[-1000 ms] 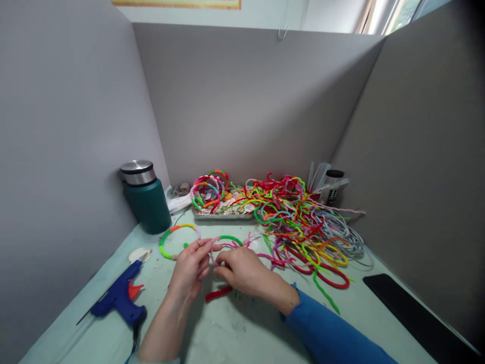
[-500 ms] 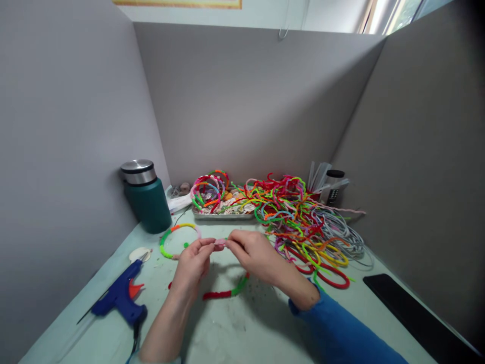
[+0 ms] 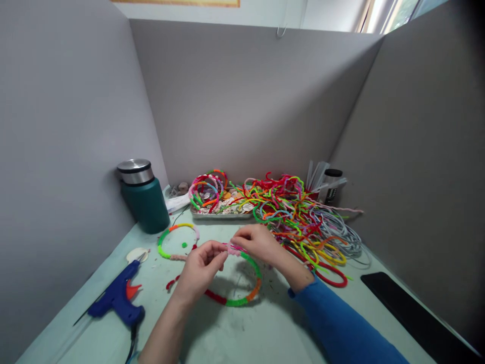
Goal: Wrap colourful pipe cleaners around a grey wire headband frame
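My left hand (image 3: 200, 268) is closed in a pinch on a hoop wrapped in coloured pipe cleaners (image 3: 258, 278), at its pink stretch. Green, orange and red sections of the hoop curve down below my fingers, and its left side is partly hidden by that hand. My right hand (image 3: 261, 246) pinches a pink pipe cleaner (image 3: 237, 247) at the top of the hoop, close to my left fingertips. A finished-looking multicoloured hoop (image 3: 163, 246) lies on the table to the left. Near my left wrist, a short red pipe cleaner piece (image 3: 170, 284) shows.
A blue glue gun (image 3: 117, 298) lies at the left, its nozzle by a round white pad (image 3: 136, 254). Behind it stands a green bottle (image 3: 146, 202). A metal tray (image 3: 223, 216) holds buttons and hoops. Tangled pipe cleaners (image 3: 288, 202) fill the back right; a black slab (image 3: 409, 308) lies far right.
The hoop has turned, so its green and orange side now shows at the right. My right hand has moved slightly right and up, with pink pipe cleaner now showing between the hands.
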Available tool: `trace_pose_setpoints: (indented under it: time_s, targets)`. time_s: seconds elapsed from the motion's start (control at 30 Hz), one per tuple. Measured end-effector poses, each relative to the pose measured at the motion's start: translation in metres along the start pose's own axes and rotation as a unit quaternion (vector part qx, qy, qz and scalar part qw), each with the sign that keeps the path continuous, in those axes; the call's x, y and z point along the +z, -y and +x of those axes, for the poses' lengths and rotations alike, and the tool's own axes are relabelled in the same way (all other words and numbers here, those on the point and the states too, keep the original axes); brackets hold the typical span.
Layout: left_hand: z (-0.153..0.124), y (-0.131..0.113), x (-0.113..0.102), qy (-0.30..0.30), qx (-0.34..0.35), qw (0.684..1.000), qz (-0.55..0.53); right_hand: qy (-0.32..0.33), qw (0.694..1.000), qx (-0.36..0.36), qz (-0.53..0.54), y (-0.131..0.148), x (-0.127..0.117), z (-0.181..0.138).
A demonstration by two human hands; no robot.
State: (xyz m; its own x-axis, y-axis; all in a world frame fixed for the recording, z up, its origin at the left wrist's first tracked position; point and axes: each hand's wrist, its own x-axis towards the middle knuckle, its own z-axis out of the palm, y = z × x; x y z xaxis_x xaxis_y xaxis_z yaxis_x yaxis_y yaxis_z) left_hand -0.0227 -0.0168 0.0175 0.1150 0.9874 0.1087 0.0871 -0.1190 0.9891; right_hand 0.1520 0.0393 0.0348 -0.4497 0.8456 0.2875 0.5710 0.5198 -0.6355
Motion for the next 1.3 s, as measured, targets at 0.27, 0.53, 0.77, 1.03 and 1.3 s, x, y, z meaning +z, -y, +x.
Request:
trace_pose_setpoints:
  time_s: [0.27,0.53,0.77,1.03,1.3]
  targets:
    - [0.004,0.006,0.001,-0.030,0.023,0.998,0.041,0.028,0.999,0.023,-0.031,-0.006,0.004,0.001]
    - [0.012,0.019,-0.007,-0.180,-0.026,0.982,0.054,-0.092,0.989,-0.106,-0.035,0.021,0.002,-0.007]
    - [0.010,0.012,-0.005,-0.160,-0.107,0.973,-0.128,0.063,0.987,-0.049,-0.138,0.041,0.019,-0.021]
    - [0.008,0.005,-0.007,-0.138,-0.111,0.960,-0.218,0.099,0.972,-0.018,-0.211,0.048,0.020,-0.021]
    - [0.008,0.007,-0.004,-0.103,-0.097,0.985,-0.098,-0.037,0.989,-0.051,-0.132,0.046,0.008,-0.021]
